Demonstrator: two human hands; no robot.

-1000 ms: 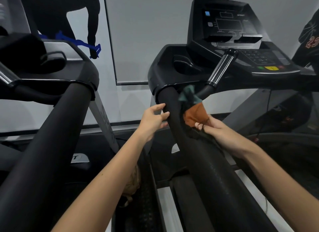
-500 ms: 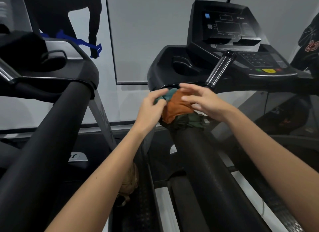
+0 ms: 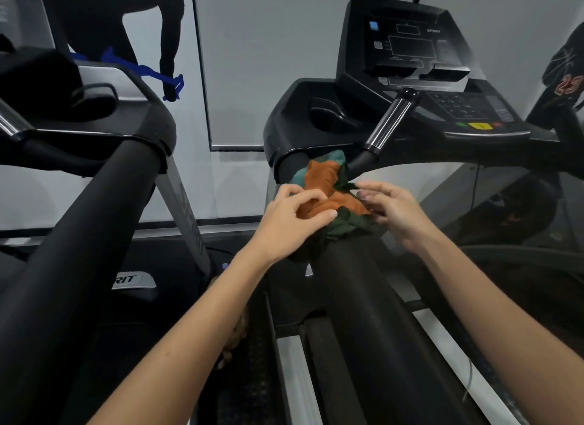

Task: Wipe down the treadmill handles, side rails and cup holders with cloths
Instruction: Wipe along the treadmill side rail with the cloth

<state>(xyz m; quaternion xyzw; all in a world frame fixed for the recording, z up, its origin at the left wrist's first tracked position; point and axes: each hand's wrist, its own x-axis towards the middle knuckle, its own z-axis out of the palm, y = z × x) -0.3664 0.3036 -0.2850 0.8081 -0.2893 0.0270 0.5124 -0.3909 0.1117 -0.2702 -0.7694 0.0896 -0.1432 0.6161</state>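
Grey wall panels and a dark runner silhouette sit behind two treadmills; take the console point(image 3: 407, 48) of the nearer one as your landmark. Below and to the left of it, the padded handrail point(image 3: 357, 298) runs toward you, and the cloths point(image 3: 328, 190) — orange, teal and dark green, bunched together — lie draped over the rail's top end, just where it meets the console housing. The cup holder point(image 3: 331, 116) sits just left of the console, above the bundle, and the chrome pulse grip point(image 3: 390, 122) rises beside it.

Your left hand point(image 3: 290, 216) is pinched on the orange fold, thumb under and fingers over. Your right hand point(image 3: 395, 213) is open, fingers spread, its fingertips just touching the bundle's far edge.

You look to be sorting the cloths before wiping. Separate one out rather than dragging the whole bunch — a loose wad will probably slide off the round rail. Wrap the chosen cloth around the rail, close both hands on it, and draw it toward you in one long stroke.
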